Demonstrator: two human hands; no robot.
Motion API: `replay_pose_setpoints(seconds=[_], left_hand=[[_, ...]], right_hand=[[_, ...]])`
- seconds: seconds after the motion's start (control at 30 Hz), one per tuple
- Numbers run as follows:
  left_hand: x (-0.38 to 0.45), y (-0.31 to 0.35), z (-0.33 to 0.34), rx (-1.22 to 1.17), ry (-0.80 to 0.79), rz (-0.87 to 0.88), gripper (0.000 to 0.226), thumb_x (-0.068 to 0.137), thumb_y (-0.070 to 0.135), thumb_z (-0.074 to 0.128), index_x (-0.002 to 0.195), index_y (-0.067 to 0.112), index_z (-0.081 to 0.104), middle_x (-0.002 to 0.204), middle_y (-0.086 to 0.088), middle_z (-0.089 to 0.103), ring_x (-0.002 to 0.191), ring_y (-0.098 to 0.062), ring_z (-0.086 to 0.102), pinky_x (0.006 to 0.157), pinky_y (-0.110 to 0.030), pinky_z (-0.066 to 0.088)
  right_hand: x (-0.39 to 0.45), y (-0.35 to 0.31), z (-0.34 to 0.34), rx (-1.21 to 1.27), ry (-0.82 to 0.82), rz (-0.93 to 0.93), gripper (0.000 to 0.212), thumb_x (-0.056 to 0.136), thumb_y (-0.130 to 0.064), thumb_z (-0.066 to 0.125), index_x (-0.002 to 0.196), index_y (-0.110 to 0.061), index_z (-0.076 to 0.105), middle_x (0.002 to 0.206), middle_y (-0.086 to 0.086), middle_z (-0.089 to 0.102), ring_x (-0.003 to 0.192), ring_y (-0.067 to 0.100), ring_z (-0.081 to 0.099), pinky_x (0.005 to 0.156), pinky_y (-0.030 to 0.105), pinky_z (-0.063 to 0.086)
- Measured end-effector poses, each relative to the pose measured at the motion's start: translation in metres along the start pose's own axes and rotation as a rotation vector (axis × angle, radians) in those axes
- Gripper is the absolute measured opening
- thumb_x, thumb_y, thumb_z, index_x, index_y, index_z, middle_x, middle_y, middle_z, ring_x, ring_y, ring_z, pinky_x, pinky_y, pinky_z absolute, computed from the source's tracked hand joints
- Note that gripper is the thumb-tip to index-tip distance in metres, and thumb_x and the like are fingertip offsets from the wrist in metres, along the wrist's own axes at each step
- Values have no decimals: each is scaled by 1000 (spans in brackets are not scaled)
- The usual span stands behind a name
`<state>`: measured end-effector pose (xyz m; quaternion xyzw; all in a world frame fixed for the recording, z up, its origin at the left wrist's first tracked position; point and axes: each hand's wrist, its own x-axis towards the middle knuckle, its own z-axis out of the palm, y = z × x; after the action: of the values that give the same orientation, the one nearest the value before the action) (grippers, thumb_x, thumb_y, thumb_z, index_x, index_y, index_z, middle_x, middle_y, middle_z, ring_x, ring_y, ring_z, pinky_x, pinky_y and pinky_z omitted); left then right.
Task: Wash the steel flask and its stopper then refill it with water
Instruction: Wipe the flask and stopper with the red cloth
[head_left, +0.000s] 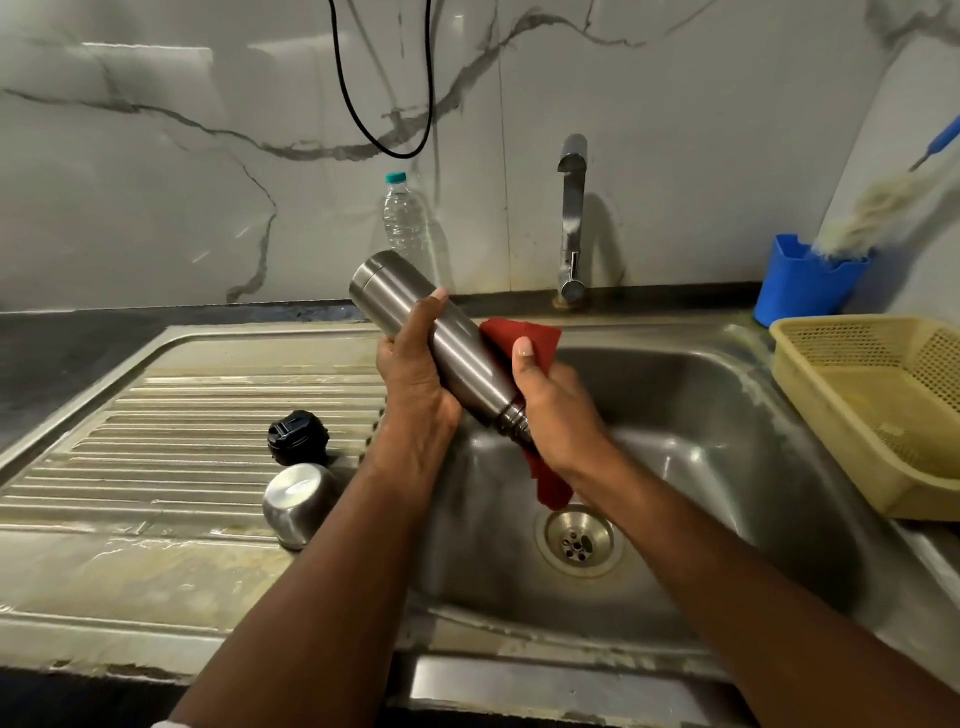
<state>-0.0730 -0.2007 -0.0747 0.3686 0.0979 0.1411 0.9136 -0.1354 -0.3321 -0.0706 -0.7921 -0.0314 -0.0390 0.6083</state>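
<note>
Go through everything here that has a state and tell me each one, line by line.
Steel flask: uncapped, tilted mouth-down over the sink, gripped by the left hand.
Red cloth: pressed against the flask by the right hand.
Black stopper: off, on the drainboard.
Steel cap: off, lying beside the stopper.
Tap: no water running.
Plastic bottle: capped, upright.

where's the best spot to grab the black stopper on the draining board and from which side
Take the black stopper from above, fingers round its ribbed rim. It sits flat on the draining board, top up, so the rim is free all round. The steel cup stands close on the near side, so come straight down.
</note>
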Motion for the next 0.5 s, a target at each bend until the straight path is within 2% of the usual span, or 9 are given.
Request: replay_pose_setpoints(seconds=[0.07, 0.13, 0.2, 0.27, 0.33, 0.37, 0.43, 0.5], left_hand=[[2, -2, 1, -24, 87, 16, 98, 49, 26, 96, 136, 4, 55, 100, -18, 68, 87, -36, 71, 89, -62, 61], [3, -5, 0, -59, 174, -34, 102, 43, 29, 97, 134, 6, 55, 101, -20, 72, 82, -34, 75, 81, -55, 64], [2, -6, -1, -83, 201, -105, 106, 40, 30, 100, 133, 8, 54, 101, -19, 74, 79, -32, 76, 80, -50, 64], [3, -5, -3, -90, 133, -133, 105, 44, 24, 101, 136, 6, 54, 103, -18, 73, 83, -32, 76, 82, -49, 63], [0, -3, -1, -26, 33, -95, 84, 58, 17, 95, 132, 2, 58, 99, -16, 73, 84, -30, 74, 80, -46, 62], [-2, -3, 1, 14, -40, -88, 70, 65, 16, 90, 126, 0, 60, 95, -15, 72, 82, -29, 73, 79, -44, 61], [-10, -2, 7, 47, -221, -116, 48, 73, 20, 81, 115, 3, 63, 90, -14, 69, 79, -28, 69, 78, -41, 60], [-14, 1, 11, 49, -284, -140, 41, 75, 25, 76, 109, 5, 63, 90, -14, 67, 76, -28, 66, 75, -37, 60]], right_hand=[[-4, 4, 5, -167, 26, -129, 81, 88, -77, 23, 131, -23, 66, 123, 4, 70, 116, 26, 63, 102, 46, 49], [-13, 5, 7, -426, 18, -300, 70, 97, -64, 23, 149, -26, 48, 152, 4, 50, 138, 25, 44, 118, 44, 33], [-19, 5, 9, -563, -19, -389, 62, 102, -59, 25, 156, -30, 32, 162, 2, 35, 145, 25, 32, 122, 47, 24], [-14, 8, 9, -568, -39, -312, 59, 105, -59, 26, 156, -30, 31, 160, 4, 36, 143, 28, 36, 120, 49, 28], [-2, 9, 6, -445, -52, -99, 63, 104, -64, 25, 148, -24, 46, 146, 11, 52, 131, 34, 51, 111, 48, 41], [2, 7, 0, -287, -57, 20, 68, 103, -68, 24, 140, -22, 56, 135, 14, 62, 122, 35, 60, 104, 49, 48], [7, 3, -13, 191, -137, 235, 74, 101, -71, 22, 125, -18, 68, 116, 19, 73, 108, 37, 70, 93, 49, 57], [7, 0, -27, 520, -208, 324, 74, 101, -71, 23, 126, -19, 68, 112, 19, 76, 102, 35, 73, 91, 48, 59]])
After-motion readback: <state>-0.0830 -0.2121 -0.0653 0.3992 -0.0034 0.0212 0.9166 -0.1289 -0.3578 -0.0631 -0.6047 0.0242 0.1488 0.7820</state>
